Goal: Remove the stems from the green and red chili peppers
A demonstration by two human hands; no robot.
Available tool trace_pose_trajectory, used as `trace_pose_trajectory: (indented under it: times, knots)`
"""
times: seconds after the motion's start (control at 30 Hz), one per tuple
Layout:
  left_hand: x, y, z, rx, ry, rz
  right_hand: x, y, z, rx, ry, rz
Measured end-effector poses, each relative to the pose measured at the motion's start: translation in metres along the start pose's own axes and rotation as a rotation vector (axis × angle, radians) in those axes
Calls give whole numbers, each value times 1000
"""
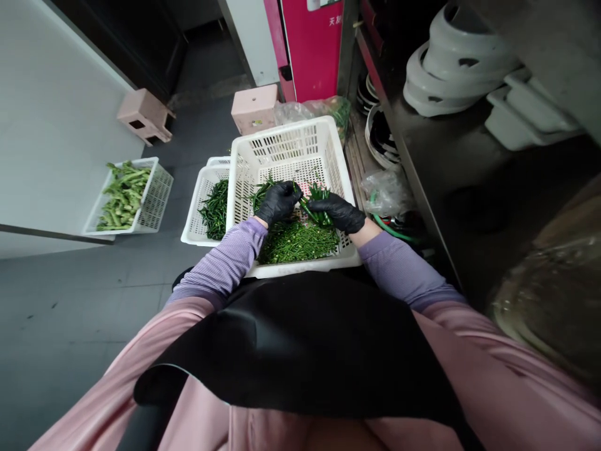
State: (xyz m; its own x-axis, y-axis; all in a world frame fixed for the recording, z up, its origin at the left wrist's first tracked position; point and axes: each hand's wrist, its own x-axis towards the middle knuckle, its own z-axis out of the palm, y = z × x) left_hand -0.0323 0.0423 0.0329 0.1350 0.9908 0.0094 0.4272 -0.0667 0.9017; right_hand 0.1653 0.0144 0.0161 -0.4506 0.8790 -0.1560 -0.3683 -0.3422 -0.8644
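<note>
Over the large white plastic basket (293, 271), both my hands wear black gloves. My right hand (345, 214) is closed round a bunch of long green chili peppers (321, 199), which stick up between thumb and fingers. My left hand (280, 202) is pinched at the end of one green chili pepper (306, 208), close to that bunch. Below the hands, a heap of thin green stems (298, 243) covers the near part of the basket. More dark green peppers (261, 194) lie by my left hand, partly hidden by it.
Left of the basket, a lower white basket (190, 225) holds dark green peppers. Farther left stands a white crate (157, 194) of thick pale-green stalks. Two pink stools (145, 113) are behind. A metal shelf (425, 156) with white dishes (451, 75) borders the right side.
</note>
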Motion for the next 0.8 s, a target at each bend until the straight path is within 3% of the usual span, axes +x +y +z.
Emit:
trace_pose_trajectory:
  times: [0.17, 0.37, 0.53, 0.63, 0.8]
  knots:
    - [-13, 13, 9, -111, 119, -96, -3, 2, 7, -20, -27, 0]
    - [-20, 27, -1, -624, -81, -404, 7, 0, 4, -207, 10, -171]
    - [-14, 31, 7, -736, -175, -543, 10, -3, -7, -199, -2, -225]
    - [-12, 29, 14, -718, -104, -488, 5, -10, -12, -232, -93, -180]
    - [-16, 28, 20, -547, -24, -311, 0, -16, -7, -176, -62, -143]
